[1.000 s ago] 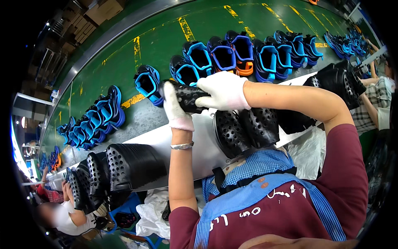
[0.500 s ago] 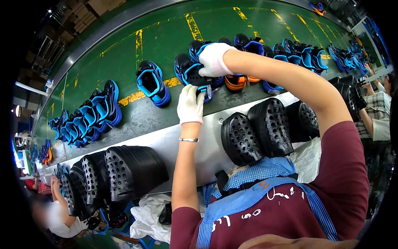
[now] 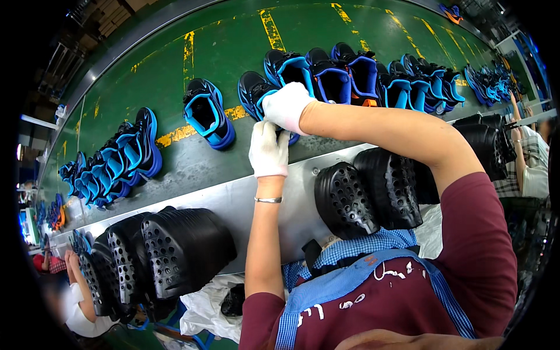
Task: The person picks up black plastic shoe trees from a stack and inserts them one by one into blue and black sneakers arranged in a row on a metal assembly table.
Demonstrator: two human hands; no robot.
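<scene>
- Head view shows both gloved hands stretched out over the green conveyor belt (image 3: 221, 52), meeting at one black and blue sneaker (image 3: 254, 92) that stands at the near end of a tight row.
- Right hand (image 3: 286, 106), in a white glove, lies on top of this sneaker with the fingers curled down over it; it seems to grip or press the shoe, but the fingertips are hidden, so I cannot tell how firm the hold is.
- Left hand (image 3: 268, 149), also in a white glove, is just below the right one, fingers pointing up and touching the near side of the same sneaker; whether it closes around something I cannot tell.
- As I judge it, the placing of this sneaker on the belt is almost done: it stands already in line, touching the row of blue and black sneakers (image 3: 361, 76) to its right, and both hands are not yet taken away.
- One single sneaker (image 3: 208, 114) stands apart to the left, and a further group of sneakers (image 3: 114, 160) is well apart on the belt.
- What is left, judging by the scene: many black perforated soles (image 3: 373, 195) are stacked on edge on the metal ledge (image 3: 233, 204) near the person, and another stack of black soles (image 3: 157, 256) lies to the left.
- Another worker's arm (image 3: 522, 146) is seen at the right rim.
</scene>
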